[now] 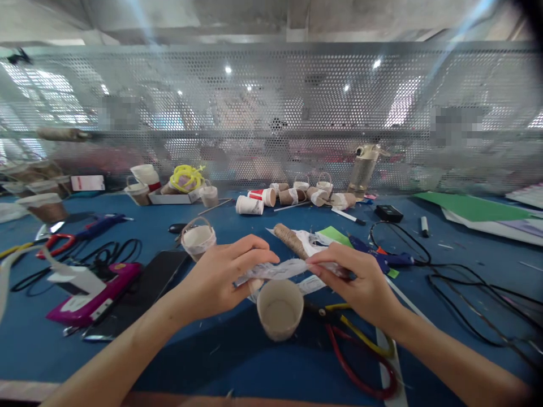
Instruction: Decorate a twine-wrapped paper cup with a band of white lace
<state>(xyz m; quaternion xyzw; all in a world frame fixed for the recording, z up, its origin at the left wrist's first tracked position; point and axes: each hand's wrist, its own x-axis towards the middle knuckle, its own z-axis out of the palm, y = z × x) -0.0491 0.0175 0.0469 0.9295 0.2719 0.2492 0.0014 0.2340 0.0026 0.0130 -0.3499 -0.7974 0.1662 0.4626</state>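
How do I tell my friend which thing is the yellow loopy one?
On the blue table, look far back, near the holey metal screen. A shallow white tray there holds tangled, bright yellow loops, unlike the plain, whitish little basket beside them.

perhaps blurred, no lettering reads clearly on anything here.

White crumpled strip: ends are hiding in fingers.
Grey perforated metal screen: shapes behind are looking blurred.
White cable: left edge is cutting it.
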